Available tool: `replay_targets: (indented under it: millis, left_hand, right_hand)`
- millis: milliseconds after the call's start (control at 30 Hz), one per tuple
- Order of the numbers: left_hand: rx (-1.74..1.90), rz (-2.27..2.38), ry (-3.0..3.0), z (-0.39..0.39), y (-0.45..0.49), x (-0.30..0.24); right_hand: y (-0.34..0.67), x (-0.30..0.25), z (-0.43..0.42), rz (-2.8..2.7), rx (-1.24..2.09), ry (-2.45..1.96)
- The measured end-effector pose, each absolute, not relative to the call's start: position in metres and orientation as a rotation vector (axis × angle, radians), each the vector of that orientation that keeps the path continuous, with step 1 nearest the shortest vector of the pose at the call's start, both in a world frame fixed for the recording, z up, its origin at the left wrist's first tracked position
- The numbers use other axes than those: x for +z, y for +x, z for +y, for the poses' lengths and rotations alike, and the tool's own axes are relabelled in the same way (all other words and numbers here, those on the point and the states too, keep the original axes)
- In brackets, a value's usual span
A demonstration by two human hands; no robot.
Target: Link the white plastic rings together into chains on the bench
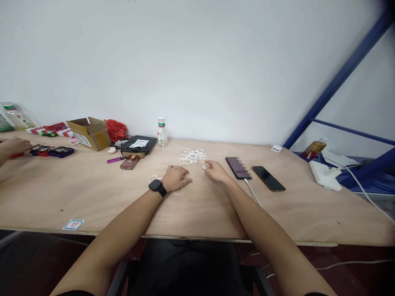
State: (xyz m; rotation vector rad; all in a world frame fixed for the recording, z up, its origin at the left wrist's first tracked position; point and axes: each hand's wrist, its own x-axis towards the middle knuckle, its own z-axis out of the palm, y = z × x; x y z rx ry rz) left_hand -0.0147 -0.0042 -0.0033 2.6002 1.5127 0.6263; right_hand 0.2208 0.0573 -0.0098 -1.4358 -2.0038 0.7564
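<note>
My left hand (175, 178), with a black watch at its wrist, rests palm down on the table. Its fingers are loosely stretched out and hold nothing that I can see. Thin white rings (178, 192) lie beside and partly under this hand. My right hand (215, 170) is to the right, its thumb and index finger closed together at a small white piece (204, 167), which looks like part of such a ring. Just beyond both hands is a tangled pile of white rings (193, 156).
Two phones (268, 178) lie at right, one with a white cable (253, 192). A bottle (161, 132), black parcel (138, 144), dark red box (130, 162), purple lighter (115, 160) and cardboard box (89, 133) stand at left. Another person's hand (15, 146) is far left.
</note>
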Motion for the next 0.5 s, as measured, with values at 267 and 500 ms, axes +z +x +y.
replay_targets:
  millis: [267, 500]
  left_hand:
    - [0.923, 1.446, 2.520, -0.002, -0.010, 0.000]
    - [0.984, 1.352, 2.547, -0.001, -0.012, -0.001]
  right_hand:
    - [0.186, -0.010, 0.016, -1.888, 1.103, -0.965]
    - [0.182, -0.010, 0.012, -1.791, 1.160, -0.930]
